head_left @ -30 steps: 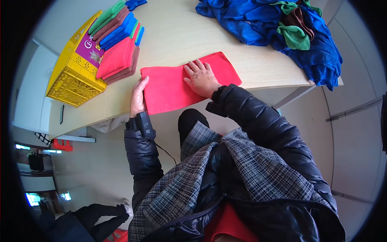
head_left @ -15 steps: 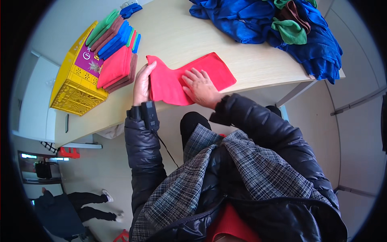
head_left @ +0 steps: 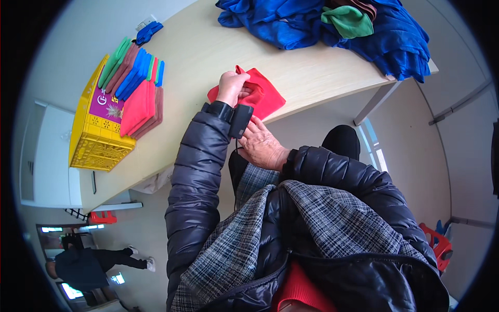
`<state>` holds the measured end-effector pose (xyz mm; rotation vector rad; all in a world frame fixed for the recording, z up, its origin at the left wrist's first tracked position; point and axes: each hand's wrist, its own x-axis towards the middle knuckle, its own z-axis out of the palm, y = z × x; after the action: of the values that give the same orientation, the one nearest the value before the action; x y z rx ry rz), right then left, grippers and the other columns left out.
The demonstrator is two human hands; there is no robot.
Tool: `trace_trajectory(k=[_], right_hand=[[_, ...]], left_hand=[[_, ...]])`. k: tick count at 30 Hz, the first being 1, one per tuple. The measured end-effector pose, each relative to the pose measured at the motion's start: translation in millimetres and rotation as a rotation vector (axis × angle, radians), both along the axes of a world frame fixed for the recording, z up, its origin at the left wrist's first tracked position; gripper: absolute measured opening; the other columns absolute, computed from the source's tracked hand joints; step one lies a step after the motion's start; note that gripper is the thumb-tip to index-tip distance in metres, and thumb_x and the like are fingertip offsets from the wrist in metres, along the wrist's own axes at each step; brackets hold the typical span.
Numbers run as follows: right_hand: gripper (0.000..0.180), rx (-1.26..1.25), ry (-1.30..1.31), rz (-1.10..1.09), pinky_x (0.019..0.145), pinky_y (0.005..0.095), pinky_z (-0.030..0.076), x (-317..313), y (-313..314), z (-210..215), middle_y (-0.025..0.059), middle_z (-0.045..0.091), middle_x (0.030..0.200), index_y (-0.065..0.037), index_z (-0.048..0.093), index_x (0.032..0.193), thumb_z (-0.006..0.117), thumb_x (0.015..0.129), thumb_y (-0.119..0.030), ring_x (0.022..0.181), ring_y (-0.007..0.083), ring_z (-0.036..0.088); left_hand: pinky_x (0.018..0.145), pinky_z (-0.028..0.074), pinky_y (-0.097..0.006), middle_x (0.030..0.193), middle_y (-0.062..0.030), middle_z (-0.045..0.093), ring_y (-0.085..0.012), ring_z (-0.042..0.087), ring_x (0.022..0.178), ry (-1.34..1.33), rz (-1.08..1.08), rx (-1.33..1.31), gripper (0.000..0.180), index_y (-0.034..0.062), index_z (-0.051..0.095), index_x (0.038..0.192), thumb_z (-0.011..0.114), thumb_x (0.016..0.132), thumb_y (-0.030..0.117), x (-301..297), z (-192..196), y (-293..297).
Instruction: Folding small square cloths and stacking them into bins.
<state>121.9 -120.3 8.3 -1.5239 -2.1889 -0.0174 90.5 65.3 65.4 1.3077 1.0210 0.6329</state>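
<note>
A red cloth (head_left: 271, 98) lies near the table's front edge, partly folded over and bunched. My left hand (head_left: 232, 87) is closed on its upper left part, fingers curled into the fabric. A small black device on the left wrist covers part of the cloth's near side. Just below that wrist, my right hand (head_left: 262, 147) rests at the near edge of the cloth with its fingers stretched out. The fingertips are partly hidden by the device, so how far they reach onto the cloth does not show.
Left on the table (head_left: 189, 62), folded cloths (head_left: 140, 106) in red, brown, blue and green lean against a yellow crate (head_left: 99, 148). A heap of blue fabric (head_left: 291, 23) with a green cloth (head_left: 351, 22) lies at the back right. Another person (head_left: 86, 268) is at the lower left.
My left hand has moved right, carrying the cloth's left part over toward its right part. My right hand has slid off the cloth's middle toward me. The view has shifted slightly.
</note>
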Motion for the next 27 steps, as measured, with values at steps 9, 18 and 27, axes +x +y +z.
trace_trajectory(k=[9, 18, 27], right_hand=[[0.062, 0.091, 0.112, -0.026, 0.122, 0.0505, 0.019, 5.4, 1.4, -12.4, 0.0170, 0.049, 0.141, 0.000, 0.050, 0.137, 0.065, 0.087, -0.034, 0.141, 0.0350, 0.036], [0.064, 0.045, 0.101, -0.038, 0.122, 0.0504, 0.019, 5.6, -0.2, -12.1, 0.0187, 0.046, 0.145, 0.000, 0.049, 0.138, 0.067, 0.086, -0.032, 0.141, 0.0355, 0.036], [0.064, -0.006, 0.074, -0.035, 0.121, 0.0494, 0.022, 8.0, -2.0, -5.9, 0.0187, 0.049, 0.141, 0.001, 0.051, 0.136, 0.069, 0.083, -0.031, 0.139, 0.0345, 0.039]], left_hand=[[0.055, 0.056, -0.027, 0.081, -0.0115, 0.067, -0.0193, 0.068, 0.063, 0.198, -0.066, 0.087, 0.022, -0.0019, 0.061, 0.096, 0.064, 0.094, 0.019, 21.7, -9.9, -6.4], [0.085, 0.055, -0.035, 0.109, -0.0151, 0.069, -0.0252, 0.069, 0.098, 0.252, 0.080, 0.858, 0.028, -0.0021, 0.060, 0.119, 0.055, 0.103, 0.020, -103.6, -33.3, -23.3], [0.120, 0.020, -0.043, 0.161, -0.0140, 0.029, -0.0312, 0.022, 0.150, 0.485, -0.192, 1.050, 0.051, 0.0070, 0.046, 0.147, 0.037, 0.107, 0.037, -93.9, -58.5, -60.8]])
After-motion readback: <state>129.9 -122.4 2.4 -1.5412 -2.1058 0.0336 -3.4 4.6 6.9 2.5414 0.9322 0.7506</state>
